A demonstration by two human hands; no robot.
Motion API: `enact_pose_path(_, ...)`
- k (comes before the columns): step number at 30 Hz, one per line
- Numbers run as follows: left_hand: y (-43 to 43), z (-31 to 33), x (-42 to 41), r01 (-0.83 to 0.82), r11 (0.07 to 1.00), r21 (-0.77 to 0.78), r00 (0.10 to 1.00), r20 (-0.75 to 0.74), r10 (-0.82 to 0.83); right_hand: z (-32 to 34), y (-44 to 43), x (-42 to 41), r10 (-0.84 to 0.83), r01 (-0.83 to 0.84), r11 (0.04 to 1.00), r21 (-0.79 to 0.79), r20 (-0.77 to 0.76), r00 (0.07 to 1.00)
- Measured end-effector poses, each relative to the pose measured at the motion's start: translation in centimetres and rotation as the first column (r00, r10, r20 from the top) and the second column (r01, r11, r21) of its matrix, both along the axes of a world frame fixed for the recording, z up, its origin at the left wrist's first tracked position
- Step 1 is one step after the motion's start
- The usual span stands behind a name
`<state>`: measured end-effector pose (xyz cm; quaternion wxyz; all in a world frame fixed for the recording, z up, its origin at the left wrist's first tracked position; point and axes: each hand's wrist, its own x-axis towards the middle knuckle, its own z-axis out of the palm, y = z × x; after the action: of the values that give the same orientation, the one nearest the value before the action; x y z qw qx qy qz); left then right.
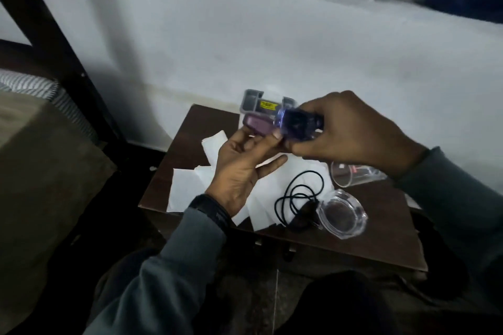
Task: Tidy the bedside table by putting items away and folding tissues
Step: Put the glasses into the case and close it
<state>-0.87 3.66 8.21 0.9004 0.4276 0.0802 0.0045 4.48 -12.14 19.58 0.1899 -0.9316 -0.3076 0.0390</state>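
Above the far side of the brown bedside table, both hands hold one purple device with a strap. My left hand pinches its purple strap end from below with thumb and fingers. My right hand is closed around its dark body from the right. Several white tissues lie unfolded and overlapping on the table under my left hand. A coiled black cable rests on the tissues near the front.
A clear glass ashtray sits at the table's front right. Behind it, a clear tumbler lies on its side. A grey plastic package with a yellow label leans at the table's far edge against the white wall. A bed stands at left.
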Motion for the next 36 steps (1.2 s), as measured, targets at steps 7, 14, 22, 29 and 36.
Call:
enact_pose_path(7, -3.8, -1.0, -1.6, 0.013, 1.0, 0.015, 1.0, 0.016, -0.013, -0.7, -3.5, -3.1, 0.131, -0.099, 0.975, -0.199, 0.156, 0.979)
enact_pose_path(14, -4.3, -1.1, -1.2, 0.021, 0.999, 0.046, 0.997, 0.075, -0.024, -2.0, -4.7, -3.2, 0.381, -0.248, 0.907, -0.341, 0.41, 0.829)
enact_pose_path(22, -4.0, -0.9, -0.6, 0.066, 0.987, -0.147, 0.992, 0.115, -0.049, 0.3, -5.7, -1.8, 0.251, -0.251, 0.967, -0.033, 0.276, 0.928)
enact_pose_path(29, -3.5, -1.2, -0.2, 0.114, 0.969, -0.219, 0.982, 0.176, -0.075, 1.2, -6.0, -0.3, 0.152, -0.173, 0.982, 0.073, 0.236, 0.96)
enact_pose_path(36, -3.1, -1.2, -0.5, 0.164, 0.976, -0.145, 0.961, 0.246, -0.125, 1.5, -5.7, 1.4, 0.033, -0.079, 0.957, 0.279, 0.166, 0.986)
